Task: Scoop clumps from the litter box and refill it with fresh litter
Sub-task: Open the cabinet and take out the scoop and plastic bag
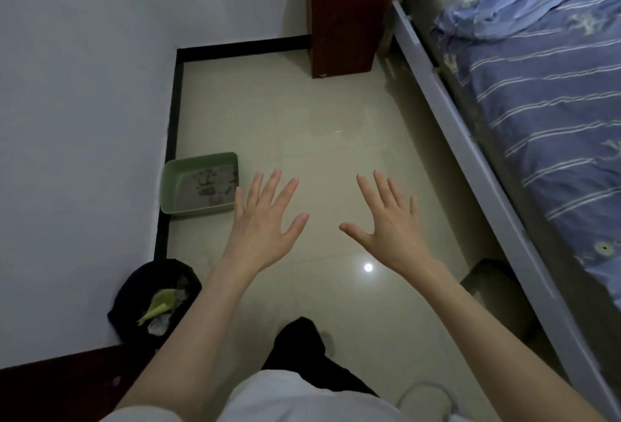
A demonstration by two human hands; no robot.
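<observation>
Here we stand over the tiled floor (pixel 319 152), both arms stretched out in front of us. Our left hand (pixel 260 223) is spread wide, palm down, holding nothing; our right hand (pixel 389 223) is just the same, fingers fanned and empty. Neither touches anything.

The litter box (pixel 171 183) sits on the floor against the wall (pixel 84 102), ahead and to our left, just beyond the left fingertips as we see it. Inside it the litter (pixel 208 186) looks thin and patchy, with darker clumps scattered over it. Nearer to us along the same wall sits the bin (pixel 129 300), lined in black and already holding rubbish.

Now the risks. We see no scoop and no bag of fresh litter anywhere, so we judge the real work has not begun; reaching in bare-handed would soil our hands. The room is dim, and small clumps may be missed against the grey litter. The box and bin stand apart, so carrying clumps across that gap could drop crumbs on the tiles. The box looks light and shallow; digging hard could slide it along the wall or flick litter over its low rim. The floor is glossy, and spilled grains underfoot could make us slip. Pouring too fast later could send dust and grains over the side.
</observation>
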